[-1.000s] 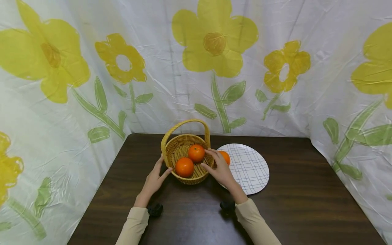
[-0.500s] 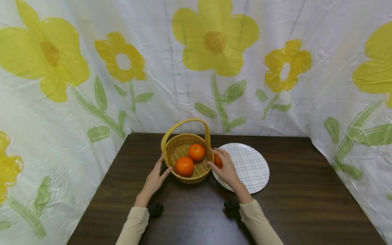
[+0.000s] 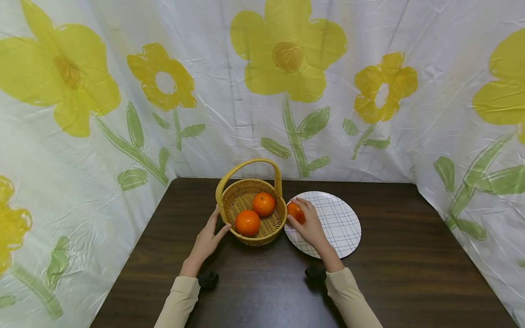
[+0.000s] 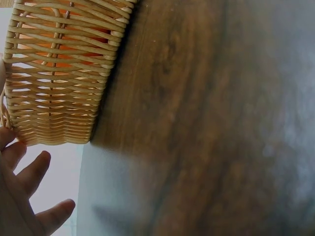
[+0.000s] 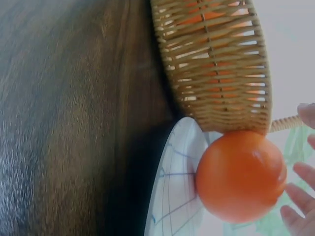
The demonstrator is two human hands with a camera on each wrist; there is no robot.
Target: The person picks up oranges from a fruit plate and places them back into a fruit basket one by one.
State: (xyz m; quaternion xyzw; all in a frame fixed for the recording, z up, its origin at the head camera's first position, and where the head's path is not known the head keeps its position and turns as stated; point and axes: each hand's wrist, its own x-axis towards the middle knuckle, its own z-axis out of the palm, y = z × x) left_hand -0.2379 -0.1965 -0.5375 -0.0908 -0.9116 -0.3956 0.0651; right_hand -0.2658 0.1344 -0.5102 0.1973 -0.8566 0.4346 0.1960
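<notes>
Left hand (image 3: 207,240) stretched forward, fingers straight-ish, thumb splayed out to side (pretty relaxed looking). Right hand (image 3: 310,225) reaching further ahead, fingers curled in loose cup. Both forearms in beige sleeves, angled inward, small black units under the wrists.

yellow wicker basket (image 3: 251,214), orange fruit (image 3: 295,212), blue-checked white plate (image 3: 336,223).
</notes>
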